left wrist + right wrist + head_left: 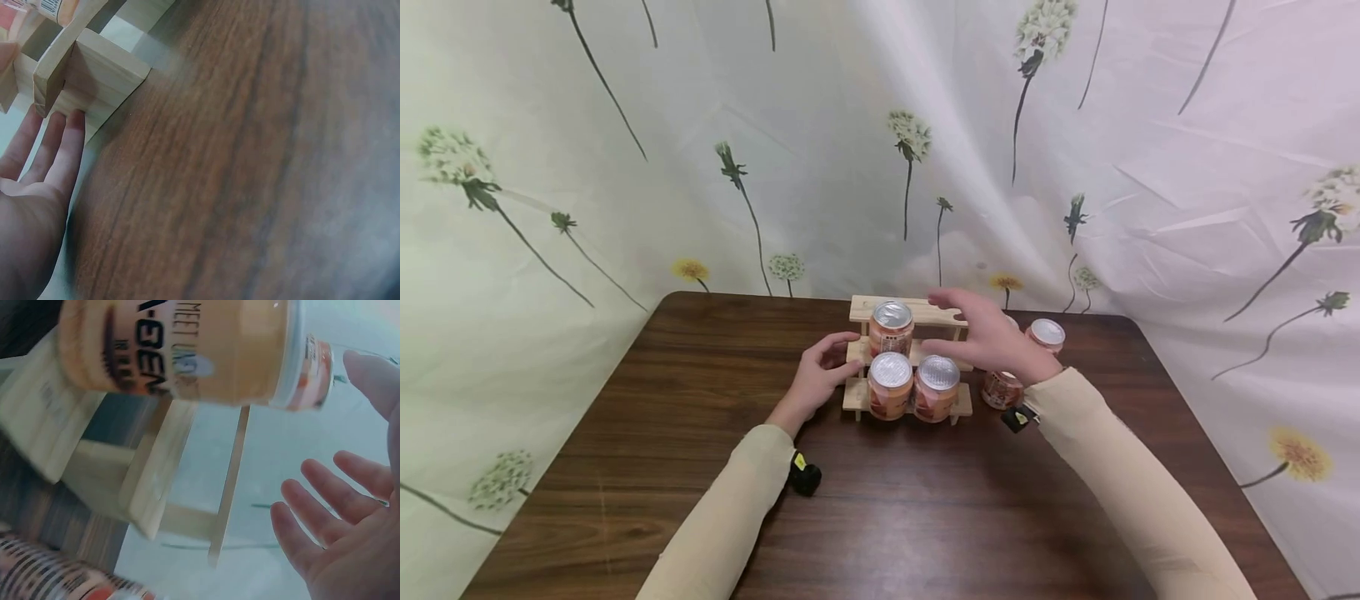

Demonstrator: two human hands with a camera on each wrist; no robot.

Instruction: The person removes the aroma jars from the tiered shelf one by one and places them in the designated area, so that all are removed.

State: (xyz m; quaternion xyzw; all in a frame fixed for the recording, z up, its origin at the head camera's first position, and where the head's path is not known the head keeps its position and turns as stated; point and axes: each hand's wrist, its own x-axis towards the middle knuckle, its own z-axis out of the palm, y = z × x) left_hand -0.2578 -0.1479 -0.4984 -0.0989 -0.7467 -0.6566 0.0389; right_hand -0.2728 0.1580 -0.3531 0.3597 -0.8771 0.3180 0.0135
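A three-tier light wooden rack (856,393) stands on the table. Two orange cans with silver lids, a left can (889,398) and a right can (936,400), sit side by side on its lowest tier. A third can (891,333) stands on the middle tier at the left. My left hand (820,371) is at the rack's left end, its fairly straight fingers (74,140) touching the wooden side. My right hand (988,333) hovers over the rack's right side, fingers spread and holding nothing. In the right wrist view, a lettered can (187,350) is apart from the fingers.
Right of the rack, more cans stand on the dark wooden table (700,500): a front can (1002,390), a rear can (1047,333), and another partly hidden behind the right hand. A dandelion-print cloth (835,167) hangs along the table's back and sides.
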